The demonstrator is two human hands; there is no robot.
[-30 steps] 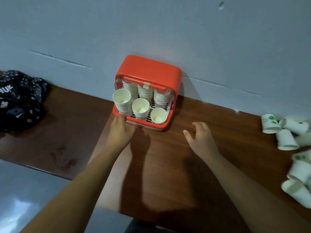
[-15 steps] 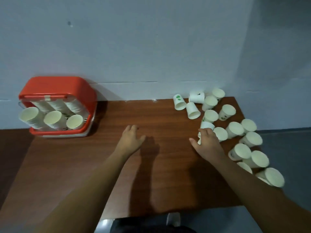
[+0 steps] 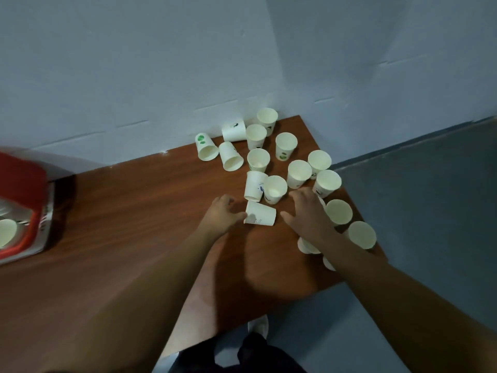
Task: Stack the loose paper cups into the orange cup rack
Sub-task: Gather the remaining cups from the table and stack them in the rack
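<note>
Wearer, head view | left hand [image 3: 223, 214], right hand [image 3: 306, 215]: bare | left forearm [image 3: 139, 289], right forearm [image 3: 398, 292]: bare up to the frame edge | lower body: black garment [image 3: 242, 356] at bottom centre, soft folds, type unclear | pale rounded shape [image 3: 258, 326] just above it, shoe or foot, cannot tell

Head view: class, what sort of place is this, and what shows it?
Probably a plain indoor workroom corner: a brown wood-grain table against a bare grey-blue painted wall, loose white paper cups, an orange plastic cup rack.
</note>
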